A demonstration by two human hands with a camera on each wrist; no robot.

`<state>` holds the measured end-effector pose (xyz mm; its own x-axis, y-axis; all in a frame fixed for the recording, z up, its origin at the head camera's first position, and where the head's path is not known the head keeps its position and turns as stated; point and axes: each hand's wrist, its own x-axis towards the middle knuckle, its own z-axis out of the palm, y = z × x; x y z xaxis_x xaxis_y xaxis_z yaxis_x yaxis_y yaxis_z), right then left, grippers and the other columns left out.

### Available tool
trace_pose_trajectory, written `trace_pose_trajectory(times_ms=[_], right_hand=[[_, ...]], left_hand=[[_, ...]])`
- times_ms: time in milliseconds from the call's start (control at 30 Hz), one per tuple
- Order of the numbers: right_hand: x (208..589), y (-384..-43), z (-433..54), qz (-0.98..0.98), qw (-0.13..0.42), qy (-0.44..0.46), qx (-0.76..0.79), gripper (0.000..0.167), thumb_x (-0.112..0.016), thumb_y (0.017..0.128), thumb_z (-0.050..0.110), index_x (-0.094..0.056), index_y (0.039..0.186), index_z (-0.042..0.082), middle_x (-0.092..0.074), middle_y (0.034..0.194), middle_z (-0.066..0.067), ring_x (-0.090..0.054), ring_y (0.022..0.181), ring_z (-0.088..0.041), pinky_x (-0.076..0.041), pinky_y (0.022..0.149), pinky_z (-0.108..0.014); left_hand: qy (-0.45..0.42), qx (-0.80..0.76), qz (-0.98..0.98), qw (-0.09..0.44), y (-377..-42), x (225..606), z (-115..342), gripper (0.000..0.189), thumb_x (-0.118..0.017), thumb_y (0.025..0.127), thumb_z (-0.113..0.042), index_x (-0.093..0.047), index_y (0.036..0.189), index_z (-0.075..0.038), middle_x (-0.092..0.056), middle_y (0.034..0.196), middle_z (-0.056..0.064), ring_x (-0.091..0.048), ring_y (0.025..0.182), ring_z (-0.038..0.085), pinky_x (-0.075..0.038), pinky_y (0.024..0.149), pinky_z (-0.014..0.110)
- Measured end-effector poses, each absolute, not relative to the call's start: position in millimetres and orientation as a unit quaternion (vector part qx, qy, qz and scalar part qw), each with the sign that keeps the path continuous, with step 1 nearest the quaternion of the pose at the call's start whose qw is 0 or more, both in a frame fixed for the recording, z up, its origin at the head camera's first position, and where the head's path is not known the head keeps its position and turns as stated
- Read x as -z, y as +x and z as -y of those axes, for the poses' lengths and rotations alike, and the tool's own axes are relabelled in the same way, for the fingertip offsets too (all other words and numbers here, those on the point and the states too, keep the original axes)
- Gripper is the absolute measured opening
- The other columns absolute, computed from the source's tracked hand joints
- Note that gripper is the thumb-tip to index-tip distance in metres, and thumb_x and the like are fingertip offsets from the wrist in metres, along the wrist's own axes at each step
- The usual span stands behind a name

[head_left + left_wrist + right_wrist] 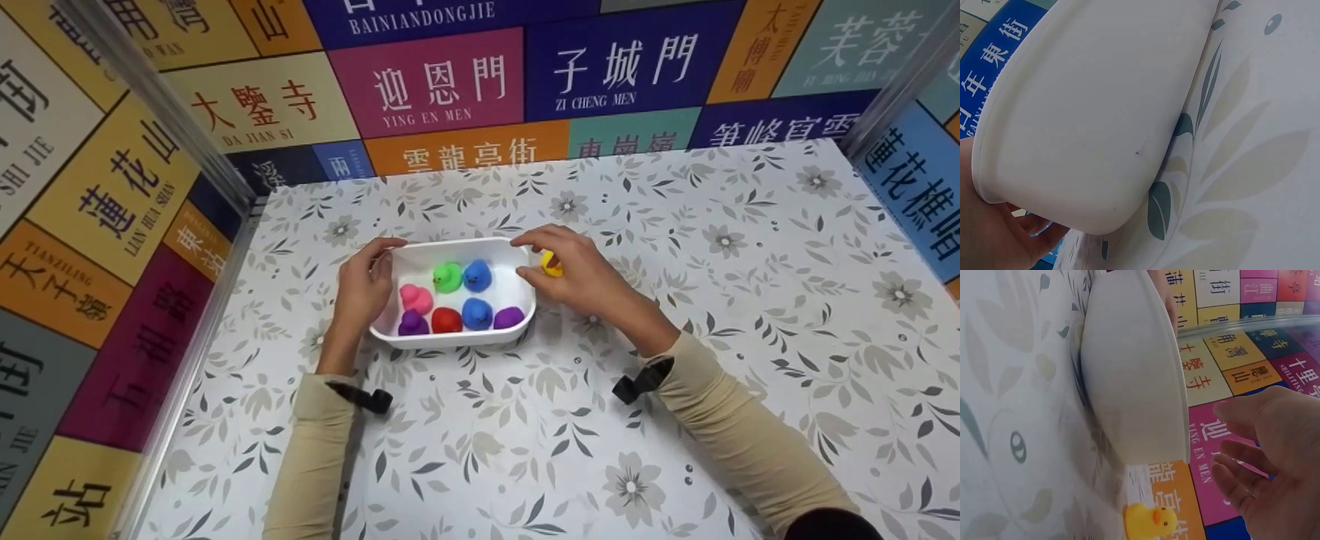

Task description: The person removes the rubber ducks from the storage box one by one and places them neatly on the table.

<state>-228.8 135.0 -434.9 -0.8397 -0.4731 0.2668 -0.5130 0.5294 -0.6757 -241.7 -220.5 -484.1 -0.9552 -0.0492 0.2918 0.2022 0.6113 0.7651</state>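
A white plastic tub (450,340) stands on the table with several small rubber ducks inside: a green duck (448,277), a pink duck (415,298), a red duck (447,320), two blue and two purple. My left hand (365,285) grips the tub's left end at the rim, as the left wrist view shows from the side. Around the right end, my right hand (574,270) is spread loosely; the right wrist view shows its fingers holding nothing, a little off the tub wall (1134,371). Partly hidden behind that hand, a yellow duck (1148,521) sits on the table outside the tub.
A floral-patterned cloth (525,420) covers the table. Panels with printed Chinese place names (427,79) rise along the back, left and right edges. Black straps with small black devices (637,380) circle both sleeved wrists.
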Motion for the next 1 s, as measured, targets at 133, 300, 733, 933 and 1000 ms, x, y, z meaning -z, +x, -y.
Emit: trace_pose_trajectory(times_ms=[133, 300, 733, 933, 1000], right_hand=[[429.8, -222.7, -127.2, 0.864, 0.003, 0.320, -0.388, 0.038, -0.078, 0.101, 0.022, -0.072, 0.137, 0.013, -0.073, 0.133, -0.007, -0.069, 0.114, -0.034, -0.061, 0.089, -0.049], [427.0, -216.2, -119.1, 0.865, -0.065, 0.350, -0.353, 0.040, -0.078, 0.100, 0.025, -0.072, 0.138, 0.012, -0.073, 0.133, -0.010, -0.069, 0.112, -0.035, -0.061, 0.091, -0.052], [432.6, -213.6, -101.1, 0.869, -0.082, 0.374, -0.313, 0.041, -0.080, 0.098, 0.023, -0.074, 0.136, 0.009, -0.076, 0.127, -0.014, -0.070, 0.104, -0.028, -0.057, 0.089, -0.043], [436.5, -213.5, -89.3, 0.861, -0.095, 0.385, -0.318, 0.040, -0.081, 0.098, 0.021, -0.074, 0.134, 0.006, -0.075, 0.130, -0.014, -0.072, 0.103, -0.029, -0.063, 0.090, -0.046], [438.4, -213.7, -86.0, 0.859, -0.096, 0.389, -0.319, 0.038, -0.080, 0.098, 0.020, -0.074, 0.133, 0.006, -0.076, 0.130, -0.014, -0.073, 0.102, -0.029, -0.064, 0.091, -0.046]], left_hand=[[-0.045, 0.441, 0.885, 0.146, -240.7, 485.0, 219.5, 0.035, -0.054, 0.108, -0.003, -0.077, 0.128, -0.020, -0.078, 0.127, 0.007, -0.072, 0.121, 0.025, -0.055, 0.110, 0.043], [-0.045, 0.439, 0.885, 0.148, -239.8, 485.6, 218.6, 0.035, -0.054, 0.108, -0.003, -0.077, 0.127, -0.019, -0.079, 0.125, 0.008, -0.072, 0.118, 0.025, -0.056, 0.108, 0.042], [-0.051, 0.438, 0.885, 0.149, -240.4, 483.5, 220.3, 0.034, -0.054, 0.108, -0.002, -0.077, 0.127, -0.018, -0.079, 0.125, 0.009, -0.071, 0.120, 0.025, -0.053, 0.111, 0.044], [-0.053, 0.439, 0.884, 0.151, -240.6, 483.3, 220.0, 0.034, -0.054, 0.108, -0.003, -0.078, 0.127, -0.018, -0.079, 0.125, 0.009, -0.072, 0.122, 0.025, -0.054, 0.111, 0.045], [-0.052, 0.439, 0.884, 0.152, -240.6, 483.0, 219.8, 0.034, -0.055, 0.108, -0.003, -0.078, 0.127, -0.019, -0.079, 0.125, 0.008, -0.072, 0.121, 0.025, -0.054, 0.111, 0.044]])
